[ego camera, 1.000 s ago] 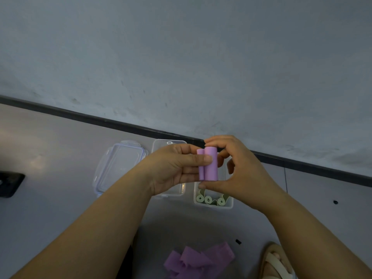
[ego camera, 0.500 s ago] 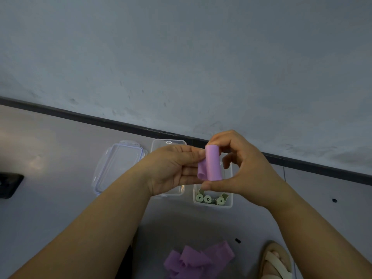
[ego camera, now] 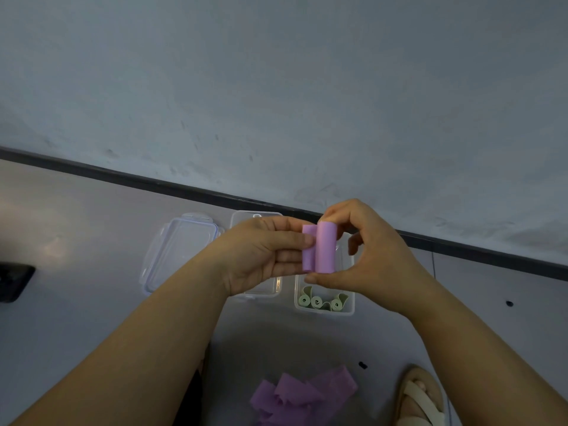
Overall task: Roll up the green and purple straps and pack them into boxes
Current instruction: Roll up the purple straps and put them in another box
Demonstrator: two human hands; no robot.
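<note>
Held upright in the air above the boxes: a purple strap (ego camera: 321, 252), wound into a short roll with a loose flap on its left side. Flap pinched by the left hand (ego camera: 264, 253), thumb across the front, fingers behind; that grip clamped on the strap. Roll capped end to end by the right hand (ego camera: 368, 256), thumb under the bottom, forefinger curled over the top; that grip clamped on the strap as well.

Below the hands, on the grey floor (ego camera: 76, 272): a clear box (ego camera: 350, 307) with green rolls (ego camera: 318, 302) standing on end along its near wall, three spirals in sight. Just to its left, a second clear box (ego camera: 256, 214), largely hidden by the left hand; contents impossible to tell. Further left, close against that box, a clear lid (ego camera: 178, 250) with clips, lying flat.

Nearer the body, a loose heap of purple straps (ego camera: 304, 395), unrolled and crumpled. To the right of the heap, a foot in a pale sandal (ego camera: 421, 398). At the left edge, a dark flat object (ego camera: 13, 281), cut off by the frame. Beyond the boxes, a black skirting strip (ego camera: 153, 182) at the foot of a pale wall (ego camera: 276, 87).
</note>
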